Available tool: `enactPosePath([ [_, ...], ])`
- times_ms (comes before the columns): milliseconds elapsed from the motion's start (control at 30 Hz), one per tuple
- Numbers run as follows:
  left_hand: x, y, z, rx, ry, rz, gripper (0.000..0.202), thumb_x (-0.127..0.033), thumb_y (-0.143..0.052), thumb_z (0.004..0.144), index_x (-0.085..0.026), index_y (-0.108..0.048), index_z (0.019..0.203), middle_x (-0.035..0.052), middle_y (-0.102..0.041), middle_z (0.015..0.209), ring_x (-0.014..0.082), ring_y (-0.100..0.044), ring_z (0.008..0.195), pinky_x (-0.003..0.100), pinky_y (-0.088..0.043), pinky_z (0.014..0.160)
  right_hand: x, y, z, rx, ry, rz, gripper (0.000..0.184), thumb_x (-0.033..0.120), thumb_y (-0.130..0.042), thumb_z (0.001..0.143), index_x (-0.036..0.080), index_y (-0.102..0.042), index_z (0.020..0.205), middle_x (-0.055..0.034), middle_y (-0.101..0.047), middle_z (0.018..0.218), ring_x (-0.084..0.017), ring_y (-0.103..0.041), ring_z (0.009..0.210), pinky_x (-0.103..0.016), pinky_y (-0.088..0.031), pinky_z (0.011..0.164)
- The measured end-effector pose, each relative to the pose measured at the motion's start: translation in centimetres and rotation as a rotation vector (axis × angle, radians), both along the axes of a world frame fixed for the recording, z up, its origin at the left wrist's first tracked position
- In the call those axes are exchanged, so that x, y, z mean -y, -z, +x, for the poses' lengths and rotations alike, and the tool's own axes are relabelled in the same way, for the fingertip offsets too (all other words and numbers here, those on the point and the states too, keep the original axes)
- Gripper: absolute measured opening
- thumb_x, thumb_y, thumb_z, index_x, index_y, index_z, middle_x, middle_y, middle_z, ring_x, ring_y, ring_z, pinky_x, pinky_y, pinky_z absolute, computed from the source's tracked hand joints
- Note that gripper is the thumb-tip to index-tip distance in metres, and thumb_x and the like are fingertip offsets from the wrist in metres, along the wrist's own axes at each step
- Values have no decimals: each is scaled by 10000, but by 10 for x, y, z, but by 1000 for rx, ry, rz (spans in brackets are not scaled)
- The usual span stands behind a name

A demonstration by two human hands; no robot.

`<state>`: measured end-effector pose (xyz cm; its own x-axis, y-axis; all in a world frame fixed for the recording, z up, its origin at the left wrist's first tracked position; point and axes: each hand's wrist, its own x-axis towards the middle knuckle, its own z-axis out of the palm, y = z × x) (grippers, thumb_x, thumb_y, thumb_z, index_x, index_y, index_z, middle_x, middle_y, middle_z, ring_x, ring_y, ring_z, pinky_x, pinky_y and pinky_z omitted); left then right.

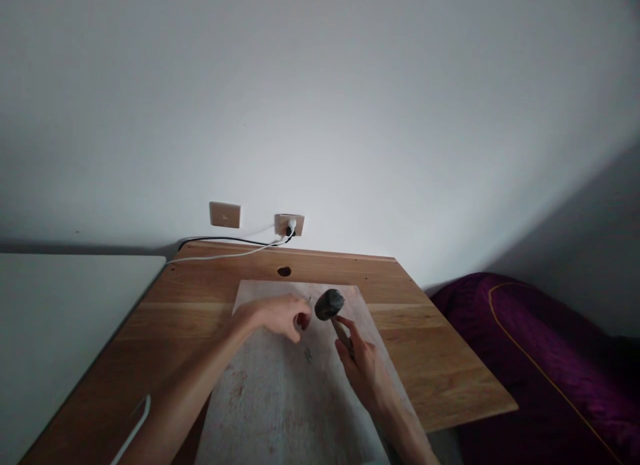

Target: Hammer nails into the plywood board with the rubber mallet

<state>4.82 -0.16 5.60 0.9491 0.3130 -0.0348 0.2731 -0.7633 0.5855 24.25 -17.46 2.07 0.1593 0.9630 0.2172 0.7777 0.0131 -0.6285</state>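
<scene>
My right hand (pixel 361 363) grips the wooden handle of a hammer (pixel 330 307), whose dark head hovers just above a pale grey board (pixel 280 405) on the wooden desk (pixel 440 371). My left hand (pixel 280 315) rests on the board with fingers pinched together right beside the hammer head, holding something thin that looks like a nail, too small to make out. A small bent metal piece (pixel 309 353) lies on the board just below the left hand.
The desk stands against a white wall with a switch plate (pixel 225 215) and a socket (pixel 289 225) holding a white plug and cables. A white surface (pixel 60 318) is to the left, a purple cushion (pixel 540 358) to the right. A white cable (pixel 133 428) lies near the desk's front left.
</scene>
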Motion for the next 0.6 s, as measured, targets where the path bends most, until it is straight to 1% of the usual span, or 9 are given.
enactPosePath([
  [67,12,3,12,-10,98,3,229,-139,-780,636,-220,-735,845,10,-688,844,203,-622,759,291,-453,676,12,5,11,8,31,6,432,305,-421,989,172,-561,1376,-33,-729,712,-241,-721,649,-313,-536,630],
  [133,21,7,20,-14,124,20,229,-127,-791,627,-224,-736,827,8,-685,824,207,-625,750,293,-454,661,20,8,17,-11,38,3,438,315,-423,987,169,-572,1372,-55,-764,778,-247,-751,707,-314,-559,647],
  [233,25,14,24,-19,101,29,180,-112,-784,623,-222,-720,750,-3,-650,744,194,-614,698,280,-428,609,25,8,20,-65,34,21,431,302,-430,987,188,-578,1375,-99,-803,993,-259,-780,925,-336,-599,780],
  [300,25,19,25,-24,90,27,155,-112,-782,627,-218,-709,714,-5,-635,725,183,-602,674,276,-417,596,26,9,19,-90,36,34,428,284,-430,989,208,-570,1386,-102,-796,1097,-256,-767,1028,-349,-599,860],
  [433,23,24,26,-35,78,40,159,-96,-784,625,-204,-689,693,-4,-646,766,171,-591,686,269,-401,602,26,11,17,-118,21,9,428,252,-405,1003,210,-549,1404,-90,-800,1049,-251,-764,1055,-351,-607,864],
  [533,17,20,22,-39,37,-58,152,-67,-725,653,-200,-686,717,-25,-647,713,155,-590,663,253,-398,601,26,14,18,-103,27,45,434,224,-421,991,203,-553,1404,-102,-795,1086,-252,-764,1054,-354,-608,869],
  [600,7,14,14,8,-33,-127,150,-74,-682,686,-196,-702,771,-28,-661,703,148,-600,659,243,-412,615,26,15,18,-94,35,66,435,211,-432,984,216,-563,1399,-95,-796,1096,-245,-771,1014,-340,-613,839],
])
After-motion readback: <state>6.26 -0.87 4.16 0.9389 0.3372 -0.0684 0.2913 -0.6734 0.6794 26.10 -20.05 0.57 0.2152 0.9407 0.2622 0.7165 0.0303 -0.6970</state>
